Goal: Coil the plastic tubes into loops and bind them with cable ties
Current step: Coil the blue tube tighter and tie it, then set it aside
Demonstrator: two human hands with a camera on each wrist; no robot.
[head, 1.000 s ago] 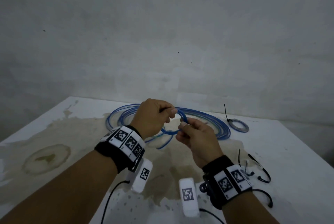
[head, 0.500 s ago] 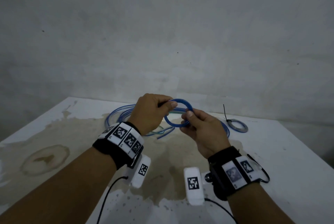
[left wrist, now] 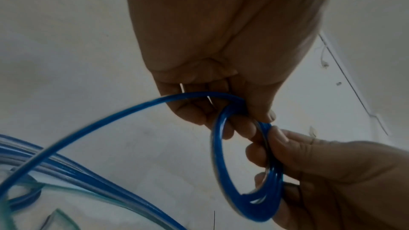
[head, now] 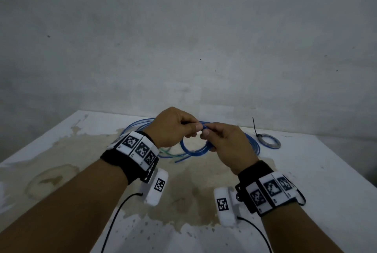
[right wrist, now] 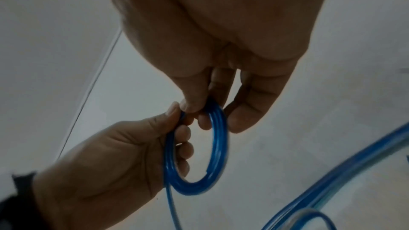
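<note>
Both hands, left hand (head: 173,128) and right hand (head: 226,142), pinch a small blue tube coil (head: 193,149) between them. Coiling is under way. Next, I judge, another turn from the loose tubing (head: 253,144) beyond.

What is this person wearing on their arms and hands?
The left hand and right hand are bare, no gloves or sleeves. Each wrist carries a black band faced with white tiles printed with black square codes. A white coded camera block hangs under each wrist, trailing a thin black cable.
</note>
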